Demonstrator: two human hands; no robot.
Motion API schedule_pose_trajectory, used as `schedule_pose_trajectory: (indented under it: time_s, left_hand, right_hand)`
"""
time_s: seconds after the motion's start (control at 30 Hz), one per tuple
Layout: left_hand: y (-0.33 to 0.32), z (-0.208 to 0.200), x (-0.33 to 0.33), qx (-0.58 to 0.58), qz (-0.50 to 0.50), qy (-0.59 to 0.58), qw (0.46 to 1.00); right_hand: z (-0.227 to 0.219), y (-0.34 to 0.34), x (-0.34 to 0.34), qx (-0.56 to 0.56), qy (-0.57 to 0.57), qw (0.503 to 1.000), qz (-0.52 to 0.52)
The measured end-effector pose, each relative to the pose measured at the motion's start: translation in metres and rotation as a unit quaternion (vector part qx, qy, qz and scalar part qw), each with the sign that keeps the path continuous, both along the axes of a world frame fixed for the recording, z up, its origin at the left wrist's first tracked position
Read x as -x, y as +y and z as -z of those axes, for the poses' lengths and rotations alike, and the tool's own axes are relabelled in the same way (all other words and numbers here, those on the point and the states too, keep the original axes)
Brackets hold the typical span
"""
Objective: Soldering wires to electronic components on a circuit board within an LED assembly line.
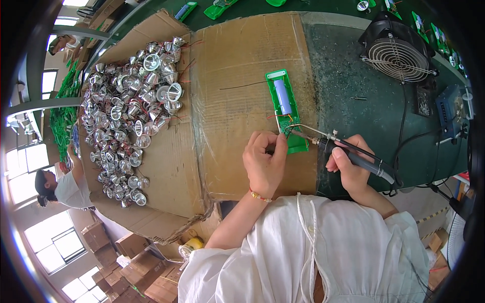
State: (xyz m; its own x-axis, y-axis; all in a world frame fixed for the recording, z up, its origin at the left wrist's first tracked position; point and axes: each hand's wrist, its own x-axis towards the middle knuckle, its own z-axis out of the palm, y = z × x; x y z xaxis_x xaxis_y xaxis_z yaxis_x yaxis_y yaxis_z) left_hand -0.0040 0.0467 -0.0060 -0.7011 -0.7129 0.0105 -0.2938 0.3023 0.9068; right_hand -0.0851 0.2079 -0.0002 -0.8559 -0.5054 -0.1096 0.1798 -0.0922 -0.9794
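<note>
Green casing [294, 110] lies on cardboard [232, 111] right of the reflectors [132, 83], and I judge soldering underway: right hand [353, 175] clamped on the iron [366, 163], left hand [265, 157] close by, hold unclear, next move wanting steadiness.

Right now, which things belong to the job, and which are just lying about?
In the job:
green plastic casing, by the left hand
purple cylindrical battery, inside it
black-handled soldering iron, in the right hand

Seemingly lying about:
stacked brown cardboard cartons
thin metal piece
shiny silver cup-shaped reflectors, untouched
</note>
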Motion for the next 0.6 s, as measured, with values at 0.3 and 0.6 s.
schedule_pose_trajectory:
  time_s: [0.3, 0.6]
  left_hand:
    - [-0.002, -0.002, 0.003, -0.033, -0.013, -0.009, 0.999]
    - [-0.007, -0.016, -0.002, -0.146, -0.024, 0.001, 0.989]
  right_hand:
    - [-0.002, 0.007, 0.000, 0.012, 0.048, 0.998, 0.034]
    - [0.003, 0.017, 0.017, 0.017, 0.049, 0.996, 0.076]
